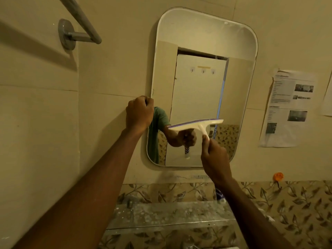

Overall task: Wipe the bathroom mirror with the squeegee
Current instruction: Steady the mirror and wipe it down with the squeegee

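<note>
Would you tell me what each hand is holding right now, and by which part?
The right hand holds the squeegee by its handle; the left hand grips the mirror at its left edge.

Hidden in right hand [214,155]: squeegee [195,125] handle; towel rail [80,20] cropped at top; notice [285,108] text unreadable.

No lettering can be read. A sheet [287,108] on the wall [116,69] just right of the mirror [203,33] carries a heading at its top and blocks of dark type set beside small photographs, all too blurred to make out. A second sheet [327,97], cut off by the frame's right edge just beside the first, shows no legible print either.
</note>
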